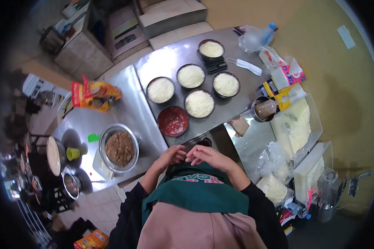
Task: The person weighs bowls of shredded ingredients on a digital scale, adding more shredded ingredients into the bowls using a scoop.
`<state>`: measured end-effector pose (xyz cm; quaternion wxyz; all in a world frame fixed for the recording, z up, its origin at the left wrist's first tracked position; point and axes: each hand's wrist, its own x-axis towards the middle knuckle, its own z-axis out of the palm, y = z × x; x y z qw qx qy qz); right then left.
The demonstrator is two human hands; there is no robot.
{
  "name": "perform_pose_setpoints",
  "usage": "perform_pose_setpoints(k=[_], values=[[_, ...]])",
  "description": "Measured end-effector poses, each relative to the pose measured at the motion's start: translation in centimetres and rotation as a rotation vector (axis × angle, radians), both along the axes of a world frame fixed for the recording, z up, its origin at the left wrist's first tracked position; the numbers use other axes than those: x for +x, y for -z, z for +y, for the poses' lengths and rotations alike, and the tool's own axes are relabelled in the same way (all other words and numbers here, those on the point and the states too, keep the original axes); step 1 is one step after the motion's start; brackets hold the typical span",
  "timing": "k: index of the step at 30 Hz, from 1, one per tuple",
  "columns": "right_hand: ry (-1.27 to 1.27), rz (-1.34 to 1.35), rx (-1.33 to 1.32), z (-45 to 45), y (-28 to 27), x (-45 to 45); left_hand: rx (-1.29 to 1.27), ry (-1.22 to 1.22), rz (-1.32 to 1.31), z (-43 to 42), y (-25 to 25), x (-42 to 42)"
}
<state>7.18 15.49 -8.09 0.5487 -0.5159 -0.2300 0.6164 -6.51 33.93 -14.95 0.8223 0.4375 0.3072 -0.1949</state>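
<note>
My left hand and my right hand hover in front of my green apron, close together. Both hold nothing, their fingers loosely bent and apart. Nearest to them is a bowl with a red inside, with white bits stuck to it. Beyond it, several dark bowls are heaped with a white grated or crumbly food, such as the near bowl and the left bowl. The farthest bowl rests on a black kitchen scale.
Left on the steel table stand a metal bowl of brown mixture, orange packets and a green cup. To the right are a metal cup, a tub of white food and plastic bags. A face mask lies beyond.
</note>
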Motion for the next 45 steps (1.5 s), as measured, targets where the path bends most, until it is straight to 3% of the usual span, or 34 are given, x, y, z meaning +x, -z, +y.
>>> perform_pose_setpoints(k=[2,4,5,7,17,21,23,27,29,31,33,37,39,41,45], values=[[0.060,-0.036,-0.034,-0.1,0.0,1.8,-0.098,-0.068,0.070,-0.3,1.4,-0.3],[0.042,-0.164,-0.085,0.4,0.5,3.0,-0.308,-0.477,0.240,-0.1,2.9,0.1],[0.067,-0.164,-0.090,0.6,0.6,3.5,-0.308,-0.451,0.244,0.2,3.6,0.5],[0.070,-0.280,-0.116,0.5,0.8,3.8,-0.358,-0.644,0.180,0.4,4.4,1.2],[0.245,-0.237,-0.211,-5.1,2.4,-0.6,-0.148,-0.873,0.171,2.0,7.9,4.7],[0.317,-0.227,-0.277,-7.9,2.4,-3.3,-0.295,-0.873,0.123,2.7,8.1,4.3],[0.473,-0.185,-0.276,-8.9,2.8,-4.0,-0.295,-0.897,0.129,2.6,8.0,3.8],[0.536,-0.265,-0.312,-9.8,2.1,-2.7,-0.393,-0.872,0.285,-0.5,2.9,2.7],[0.575,-0.281,-0.325,-10.4,1.7,-0.7,-0.425,-0.604,0.186,-1.9,1.1,2.2],[0.597,-0.644,-0.458,-11.8,1.1,2.6,-0.406,-0.465,0.180,-2.0,-0.6,2.7],[0.809,-0.921,-0.612,-14.6,-0.2,6.9,-0.285,-0.244,0.007,-1.3,-2.3,3.0],[0.997,-1.297,-1.116,-23.6,-1.5,16.1,-0.009,-0.232,-0.029,0.5,-5.8,6.0],[0.802,-1.344,-1.411,-28.9,0.4,19.5,0.041,-0.244,-0.033,1.5,-6.6,8.4],[0.658,-1.213,-1.587,-30.3,0.3,21.2,0.072,-0.257,-0.101,2.1,-6.5,11.0],[0.694,-1.023,-1.575,-32.7,2.1,22.1,0.060,-0.258,-0.140,1.6,-7.5,17.0]])
